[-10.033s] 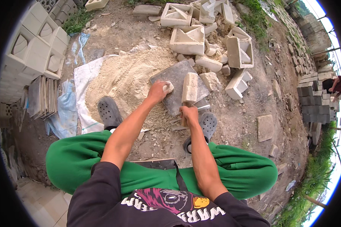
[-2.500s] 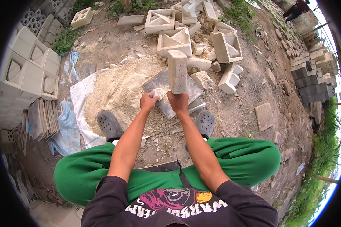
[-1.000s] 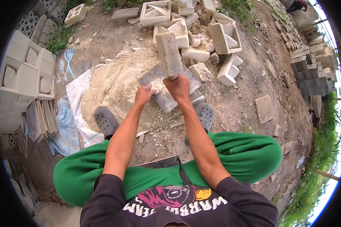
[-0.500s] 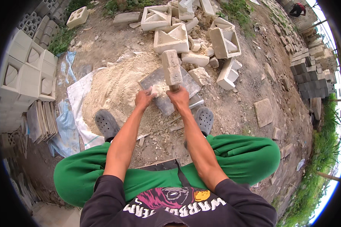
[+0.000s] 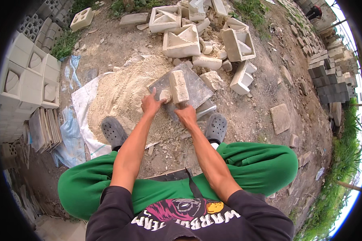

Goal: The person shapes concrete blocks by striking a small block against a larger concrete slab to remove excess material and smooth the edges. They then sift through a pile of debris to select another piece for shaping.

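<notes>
One tan, dusty, block-headed mallet (image 5: 179, 86), probably wooden, stands at the centre of the frame above a dark grey, flat square slab (image 5: 199, 91) set cornerwise on the ground. A small, pale, roughly cube-shaped chunk (image 5: 165, 95) lies on the slab, just left of the mallet head; whether that head touches the slab cannot be told.

Technique, as judged from this view: the blow is best delivered with the broad striking face level, the stone well inside the slab's edge, and the steadying fingertips clear of the path of the head. Short, controlled strokes would probably scatter fewer fragments than a high swing.

Fingers: the right hand (image 5: 186, 115), below centre, is closed around the mallet's short handle, which is mostly hidden by the head and the grip. The left hand (image 5: 151, 105), left of centre, is loosely spread, index finger raised and apart from the thumb; the thumb tip appears to touch the chunk or lie just beside it, without a firm grasp.

Surroundings: a heap of pale, crushed granular material (image 5: 120, 90) spreads left of the slab over a white sheet (image 5: 83, 103); broken cream-coloured moulded blocks (image 5: 182, 43) lie at upper centre.
</notes>
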Motion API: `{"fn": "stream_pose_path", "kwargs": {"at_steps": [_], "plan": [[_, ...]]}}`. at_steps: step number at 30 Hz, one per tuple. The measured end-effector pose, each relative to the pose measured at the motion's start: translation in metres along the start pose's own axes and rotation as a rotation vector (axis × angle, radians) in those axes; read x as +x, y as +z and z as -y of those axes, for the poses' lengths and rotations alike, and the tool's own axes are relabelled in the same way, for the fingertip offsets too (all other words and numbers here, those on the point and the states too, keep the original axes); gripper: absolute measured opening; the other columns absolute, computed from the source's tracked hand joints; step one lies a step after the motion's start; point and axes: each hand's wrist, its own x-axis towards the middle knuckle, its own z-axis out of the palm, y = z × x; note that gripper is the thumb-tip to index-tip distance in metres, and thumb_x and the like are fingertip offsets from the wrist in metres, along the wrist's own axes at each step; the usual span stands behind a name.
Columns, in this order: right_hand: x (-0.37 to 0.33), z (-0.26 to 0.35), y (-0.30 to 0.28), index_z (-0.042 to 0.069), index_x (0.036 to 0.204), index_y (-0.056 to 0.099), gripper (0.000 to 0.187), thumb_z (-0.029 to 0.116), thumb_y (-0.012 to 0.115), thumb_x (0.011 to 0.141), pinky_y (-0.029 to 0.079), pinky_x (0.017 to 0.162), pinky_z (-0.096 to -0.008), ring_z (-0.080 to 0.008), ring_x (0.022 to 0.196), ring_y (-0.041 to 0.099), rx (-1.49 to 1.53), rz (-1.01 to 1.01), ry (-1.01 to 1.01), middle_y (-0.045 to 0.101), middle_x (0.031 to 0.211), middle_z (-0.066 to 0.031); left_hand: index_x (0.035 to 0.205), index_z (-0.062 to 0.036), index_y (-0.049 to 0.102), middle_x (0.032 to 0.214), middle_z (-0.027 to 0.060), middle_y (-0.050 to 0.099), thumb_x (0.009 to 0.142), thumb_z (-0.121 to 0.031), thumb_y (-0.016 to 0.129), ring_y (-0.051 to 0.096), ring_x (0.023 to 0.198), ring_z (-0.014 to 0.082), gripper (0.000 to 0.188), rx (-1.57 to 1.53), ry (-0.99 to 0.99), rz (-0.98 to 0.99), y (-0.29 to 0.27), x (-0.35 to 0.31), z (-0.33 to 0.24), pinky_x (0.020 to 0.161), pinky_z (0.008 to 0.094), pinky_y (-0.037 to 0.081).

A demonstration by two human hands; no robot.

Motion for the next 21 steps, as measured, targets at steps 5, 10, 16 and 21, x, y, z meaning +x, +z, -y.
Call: {"fn": "stream_pose_path", "kwargs": {"at_steps": [5,10,16,21], "plan": [[0.01,0.035,-0.027,-0.002,0.076,0.067,0.032,0.029,0.073,0.07,0.053,0.057,-0.0351,-0.0213,0.054,0.068,0.102,-0.128,-0.254,0.067,0.059,-0.0118,0.15,-0.0269,0.043,0.134,0.0209,0.055,0.072,-0.055,0.081,0.046,0.128,0.0384,0.091,0.01,0.006,-0.022,0.005,0.001,0.009,0.104,0.05,0.04],[0.002,0.05,-0.02,-0.003,0.079,0.068,0.033,0.029,0.071,0.071,0.054,0.061,-0.0398,-0.0297,0.059,0.069,0.166,-0.238,-0.285,0.066,0.06,-0.0153,0.149,-0.0247,0.044,0.133,0.0213,0.056,0.072,-0.054,0.081,0.046,0.129,0.0385,0.091,-0.003,-0.002,-0.001,0.004,0.003,0.006,0.105,0.0506,0.039],[-0.002,0.013,-0.002,-0.003,0.099,0.072,0.049,0.034,0.075,0.066,0.054,0.085,-0.0453,-0.0408,0.097,0.069,-0.026,0.026,0.066,0.071,0.092,-0.027,0.148,-0.025,0.046,0.131,0.02,0.057,0.07,-0.057,0.081,0.05,0.124,0.0382,0.091,-0.01,0.013,0.016,0.0,0.002,0.007,0.102,0.0496,0.042],[-0.007,0.051,-0.031,-0.005,0.079,0.07,0.032,0.026,0.072,0.072,0.052,0.057,-0.0358,-0.0233,0.056,0.067,0.251,-0.194,-0.267,0.067,0.061,-0.0154,0.148,-0.0252,0.047,0.132,0.0185,0.056,0.069,-0.059,0.081,0.05,0.124,0.0372,0.092,-0.001,-0.012,-0.009,0.003,0.0,0.012,0.102,0.0482,0.043]]}}
